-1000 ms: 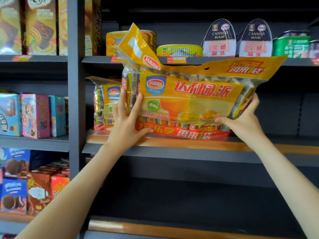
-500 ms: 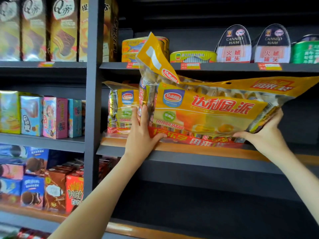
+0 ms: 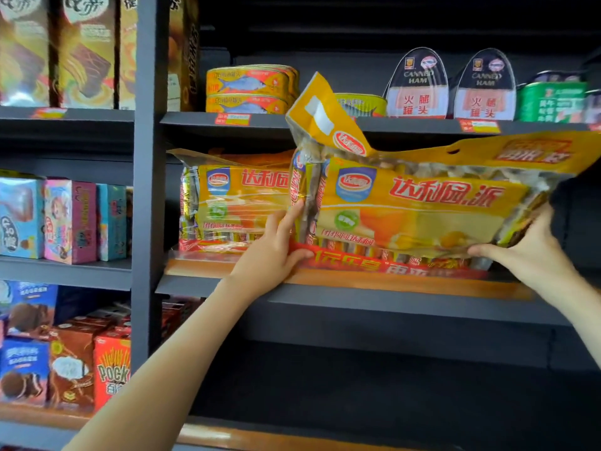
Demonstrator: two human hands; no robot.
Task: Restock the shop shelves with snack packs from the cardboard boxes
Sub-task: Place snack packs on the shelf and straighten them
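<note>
1. Two hands on one pack (image 3: 419, 209), reaching up from below with forearms extended toward the middle shelf (image 3: 374, 289).
2. Left hand (image 3: 271, 252) at the pack's lower left corner: forearm rising diagonally from bottom left, fingers stretched upward along the pack's left end, thumb pushed out to the right across the red bottom strip, pinching that corner between thumb and fingers.
3. Right hand (image 3: 523, 252) at the lower right corner: forearm coming in from the right edge, wrist bent, thumb pointing left under the front face, fingers curled up round the pack's right end and partly hidden behind it.
4. Held lengthwise, yellow face forward, bottom edge at the shelf's front lip; cannot tell whether resting there or just above. Top flap bent, left part folded upward in front of the upper shelf (image 3: 227, 120), right part spread toward the frame's edge.
5. Second pack (image 3: 234, 203) of the same kind already on the middle shelf, just behind and to the left, partly covered by the held one and the left fingers.
6. On the upper shelf: stacked fish tins (image 3: 250, 89), two ham tins (image 3: 448, 86), a green tin (image 3: 549, 100).
7. Across the grey upright (image 3: 144, 190), boxed snacks (image 3: 61, 219) in rows on the left bay's shelves.
</note>
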